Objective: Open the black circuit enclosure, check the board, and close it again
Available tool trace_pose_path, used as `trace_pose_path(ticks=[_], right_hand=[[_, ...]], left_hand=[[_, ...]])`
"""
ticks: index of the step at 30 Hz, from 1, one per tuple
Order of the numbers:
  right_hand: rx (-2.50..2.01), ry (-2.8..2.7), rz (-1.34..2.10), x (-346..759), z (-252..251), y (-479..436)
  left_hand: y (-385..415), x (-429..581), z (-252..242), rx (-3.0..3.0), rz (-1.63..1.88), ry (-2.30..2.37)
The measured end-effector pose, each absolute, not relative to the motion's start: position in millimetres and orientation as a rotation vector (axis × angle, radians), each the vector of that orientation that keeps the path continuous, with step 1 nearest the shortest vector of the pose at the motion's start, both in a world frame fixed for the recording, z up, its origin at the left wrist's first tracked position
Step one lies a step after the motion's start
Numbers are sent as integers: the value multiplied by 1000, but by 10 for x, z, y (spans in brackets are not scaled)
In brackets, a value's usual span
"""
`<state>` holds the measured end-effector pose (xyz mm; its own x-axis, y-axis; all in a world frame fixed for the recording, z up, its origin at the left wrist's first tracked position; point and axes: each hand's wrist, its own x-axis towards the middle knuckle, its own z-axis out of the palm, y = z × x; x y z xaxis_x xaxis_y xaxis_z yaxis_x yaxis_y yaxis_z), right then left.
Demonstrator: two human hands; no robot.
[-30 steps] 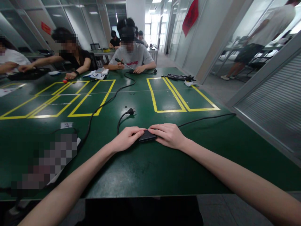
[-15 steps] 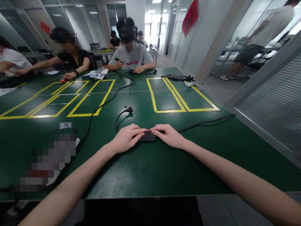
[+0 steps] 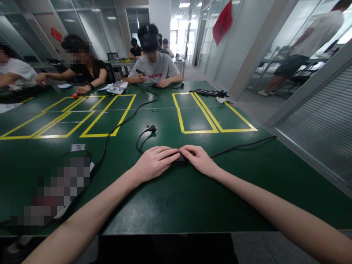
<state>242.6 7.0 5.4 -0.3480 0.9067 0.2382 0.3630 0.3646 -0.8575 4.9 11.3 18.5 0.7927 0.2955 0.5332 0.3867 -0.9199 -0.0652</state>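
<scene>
A black power adapter (image 3: pixel 180 159) lies on the green table, mostly covered by my two hands. My left hand (image 3: pixel 156 162) covers its left part, fingers laid together over the top. On the right end, my right hand (image 3: pixel 198 158) pinches the adapter between thumb and fingers. Beyond my left hand, a black cord curls up to a plug (image 3: pixel 152 128) whose pins point right. Another black cable (image 3: pixel 242 146) runs out from behind my right hand toward the table's right edge.
Yellow tape rectangles (image 3: pixel 200 131) mark the table farther away. To the left rests a blurred-out power strip (image 3: pixel 66 187), its long cord (image 3: pixel 121 124) leading to a person (image 3: pixel 155 68) opposite, who holds a screwdriver (image 3: pixel 141 72). A folded black tripod (image 3: pixel 210 92) lies at the back right.
My left hand has slid a little to the right, and its fingers now cover more of the adapter's top. My right hand stays at the adapter's right end.
</scene>
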Motion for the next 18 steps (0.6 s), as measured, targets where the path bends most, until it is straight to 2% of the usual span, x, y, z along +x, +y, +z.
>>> trace_pose_path(ticks=[3,13,18], right_hand=[[-1122,-1929,904,2443,61,38],[-911,-2403,53,2525,91,-9],[-896,-2497,-190,2521,66,31]], left_hand=[[106,72,211,-2768,-781,-493],[119,47,186,-2832,-862,-598],[144,30,139,-2860,-911,-686]])
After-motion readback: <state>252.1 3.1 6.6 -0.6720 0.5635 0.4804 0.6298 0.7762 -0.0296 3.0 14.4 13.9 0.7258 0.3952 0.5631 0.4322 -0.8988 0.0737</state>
